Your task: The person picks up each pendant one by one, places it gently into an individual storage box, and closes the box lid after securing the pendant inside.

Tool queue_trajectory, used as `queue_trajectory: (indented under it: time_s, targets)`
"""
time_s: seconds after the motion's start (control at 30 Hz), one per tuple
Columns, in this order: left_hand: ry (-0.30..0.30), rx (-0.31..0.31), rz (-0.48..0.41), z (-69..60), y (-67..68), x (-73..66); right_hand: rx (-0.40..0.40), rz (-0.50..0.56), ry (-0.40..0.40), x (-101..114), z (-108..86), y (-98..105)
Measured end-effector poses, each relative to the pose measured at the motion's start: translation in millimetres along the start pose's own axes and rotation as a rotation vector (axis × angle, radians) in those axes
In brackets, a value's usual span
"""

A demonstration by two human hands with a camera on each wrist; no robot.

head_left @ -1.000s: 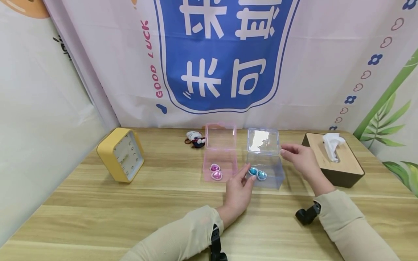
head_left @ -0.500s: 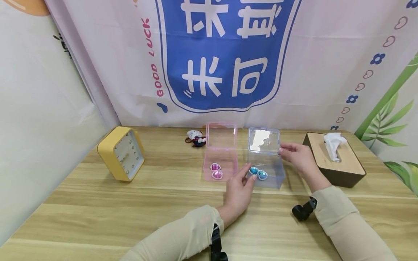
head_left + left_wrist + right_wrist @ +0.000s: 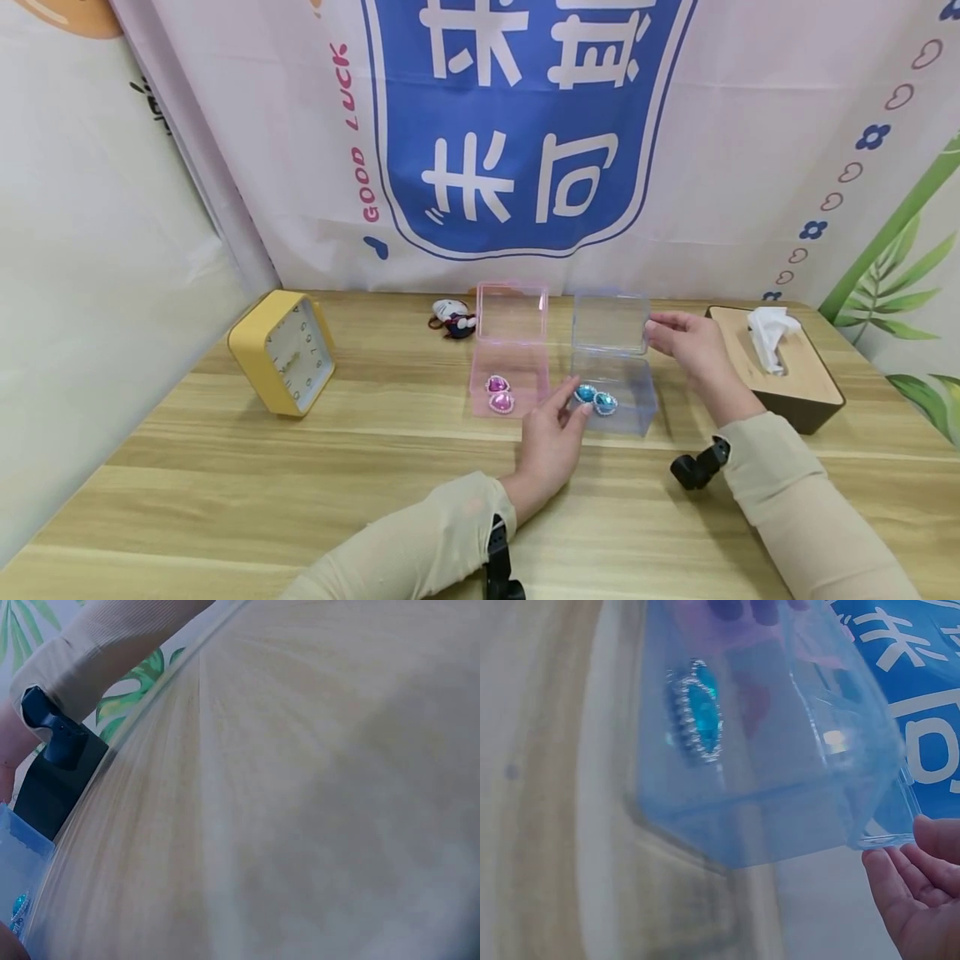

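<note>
A clear blue plastic box (image 3: 633,408) stands with its hinged lid (image 3: 609,323) raised; two teal gems with pearl-like edging (image 3: 604,403) lie inside. My right hand (image 3: 693,354) pinches the lid's right edge between thumb and fingers, also seen in the right wrist view. My left hand (image 3: 551,442) holds the box at its left front corner, index finger and thumb spread around it; part of the contact is hidden. Left of it sits a clear pink box (image 3: 525,367), lid up, with two pink heart-shaped gems (image 3: 501,402) in it.
At the right is a tissue box (image 3: 798,354) with a wooden top, close to my right hand. A yellow clock (image 3: 281,354) stands at the left. Behind the pink box lies a small plush figure (image 3: 453,319). A printed cloth (image 3: 517,125) hangs along the table's back edge.
The blue lid has changed its tilt with my right hand on its edge; the bright glare on it is gone. My left hand stays on the box.
</note>
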State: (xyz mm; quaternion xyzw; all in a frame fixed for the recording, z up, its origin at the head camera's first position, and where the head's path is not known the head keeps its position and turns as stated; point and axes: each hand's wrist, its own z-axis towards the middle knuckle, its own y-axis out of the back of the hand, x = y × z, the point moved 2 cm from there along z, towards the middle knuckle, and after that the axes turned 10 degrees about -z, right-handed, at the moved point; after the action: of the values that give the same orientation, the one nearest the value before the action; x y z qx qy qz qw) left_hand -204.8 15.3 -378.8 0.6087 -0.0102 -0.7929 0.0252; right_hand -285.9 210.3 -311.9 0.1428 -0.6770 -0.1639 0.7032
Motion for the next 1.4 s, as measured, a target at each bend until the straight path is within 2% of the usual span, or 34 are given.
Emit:
queue_trajectory:
  time_s: [0.23, 0.47, 0.67, 0.83, 1.03, 1.2, 1.4]
  targets:
    - [-0.052, -0.005, 0.011, -0.1, -1.0, -0.1, -0.033, 0.004, 0.032, 14, 2.3, 6]
    - [-0.011, 0.002, 0.001, 0.0, -0.4, 2.2, -0.048, 0.053, 0.072, 29, 2.0, 8]
    - [-0.008, 0.012, -0.009, -0.7, 0.2, 2.8, -0.047, 0.054, 0.089, 36, -1.6, 6]
    - [0.006, 0.019, -0.012, -0.1, 0.0, 1.3, -0.063, 0.053, 0.107, 36, -5.7, 6]
    - [-0.006, 0.021, -0.023, 0.8, 0.5, -0.3, -0.080, 0.076, 0.137, 34, -10.3, 6]
    - [-0.009, 0.023, -0.026, 0.7, 0.4, -1.3, -0.098, 0.038, 0.128, 30, -16.8, 5]
    - [-0.018, 0.016, -0.030, -0.7, -0.2, -1.1, -0.097, 0.070, 0.140, 23, -25.2, 3]
